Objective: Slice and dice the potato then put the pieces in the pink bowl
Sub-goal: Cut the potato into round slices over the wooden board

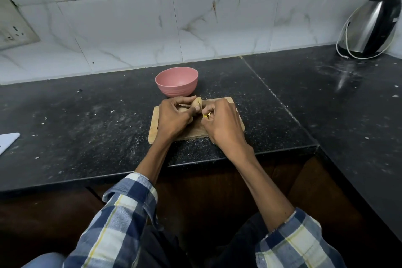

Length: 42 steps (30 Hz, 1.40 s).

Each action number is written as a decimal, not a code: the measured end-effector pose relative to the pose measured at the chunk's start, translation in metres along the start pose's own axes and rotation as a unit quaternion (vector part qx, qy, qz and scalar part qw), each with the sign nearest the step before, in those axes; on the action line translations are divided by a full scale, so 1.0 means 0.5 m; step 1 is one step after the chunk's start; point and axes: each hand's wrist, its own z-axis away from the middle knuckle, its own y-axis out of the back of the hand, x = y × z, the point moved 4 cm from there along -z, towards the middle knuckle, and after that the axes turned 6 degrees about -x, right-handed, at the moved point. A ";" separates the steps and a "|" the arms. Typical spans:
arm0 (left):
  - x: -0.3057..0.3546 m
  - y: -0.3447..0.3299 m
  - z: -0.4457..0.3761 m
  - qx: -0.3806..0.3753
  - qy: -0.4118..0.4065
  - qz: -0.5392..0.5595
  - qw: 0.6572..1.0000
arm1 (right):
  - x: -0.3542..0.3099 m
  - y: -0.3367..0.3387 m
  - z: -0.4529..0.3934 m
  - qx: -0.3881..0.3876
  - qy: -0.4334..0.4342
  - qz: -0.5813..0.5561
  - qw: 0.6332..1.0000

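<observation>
Checked sleeves sit closest to the lens, both forearms reaching forward over the dark speckled surface [87, 115], the largest thing in view, dusted with pale crumbs. Against the marbled wall tiles at the far right stands a steel kettle [369, 26] with its white cord looped round the base; a switch plate hangs at the far left. The wooden cutting board [238, 123] lies at the middle of the surface, and the pink bowl [176, 81] stands just beyond its far edge, with nothing visible inside it.

The left hand [173, 118] curls its grip round the potato [196, 103] on the board, fingers pinching the far end. The right hand [224, 125] is closed on something with a yellow handle [205, 115], probably the knife; its blade is hidden.

By my judgement the potato is firm, dense and fairly light, its skin dry but any cut face wet and slippery, and its round shape apt to roll. Holding it across the middle, fingertips tucked back from the blade, with a flat cut face down on the board, should steady it.

No brand, label or legible writing shows anywhere.
</observation>
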 end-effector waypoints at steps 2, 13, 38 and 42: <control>-0.001 0.001 0.000 -0.006 0.005 0.013 1.000 | -0.002 -0.007 -0.008 -0.001 0.000 -0.003 1.000; -0.005 0.000 0.000 0.003 0.005 0.004 1.000 | 0.006 -0.025 0.004 0.006 0.018 0.003 1.000; -0.007 -0.004 -0.002 0.007 -0.012 -0.041 0.999 | 0.001 -0.036 0.019 0.000 0.022 0.035 0.999; -0.006 -0.005 -0.002 0.015 -0.009 -0.045 0.999 | 0.010 -0.025 0.035 -0.019 -0.005 0.031 0.999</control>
